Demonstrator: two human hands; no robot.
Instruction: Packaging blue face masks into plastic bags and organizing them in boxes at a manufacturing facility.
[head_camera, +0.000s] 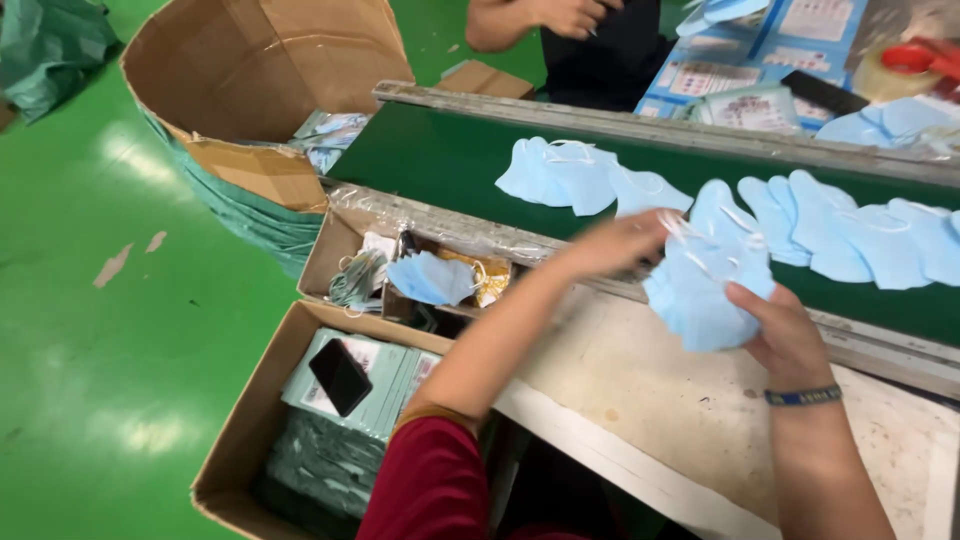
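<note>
Right hand (785, 335) clenched on stack of blue face masks (705, 290) | left hand (615, 245) pinching its top edge | above desk (650, 380), beside green conveyor belt (440, 160)

Flat green printed packets (385, 385) lie in the near-left cardboard box (245, 430). Blue-and-white printed sheets (790, 35) lie far right, beside a pale green packet (750, 108).

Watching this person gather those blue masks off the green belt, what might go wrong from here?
The stack of blue masks is held loosely between the left hand and right hand, so a mask might slip out. Its thin ear loops could snag on fingers. More loose masks lie on the green belt and might pass by uncollected.
</note>
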